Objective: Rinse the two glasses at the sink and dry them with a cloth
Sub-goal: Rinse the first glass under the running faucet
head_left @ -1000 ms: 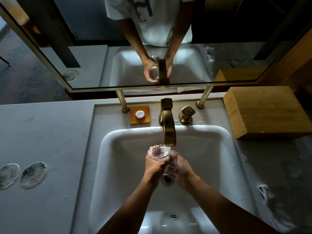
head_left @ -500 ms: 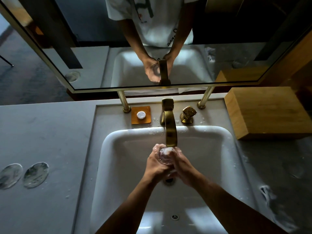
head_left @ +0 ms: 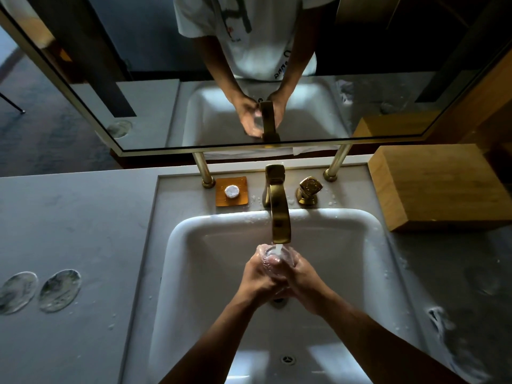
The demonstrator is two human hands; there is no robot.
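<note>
Hands, left (head_left: 260,275) and right (head_left: 302,278), clasp glass (head_left: 277,259) over white sink (head_left: 221,245) in wet grey counter (head_left: 77,231).

A clear glass (head_left: 275,260) is held upright over the middle of the white sink (head_left: 221,245), its open mouth just under the brass faucet (head_left: 279,217) spout, with a thin stream of water running into it. The left hand (head_left: 259,275) and right hand (head_left: 303,278) wrap its sides, hiding most of its lower body. Only one glass can be made out.
</note>
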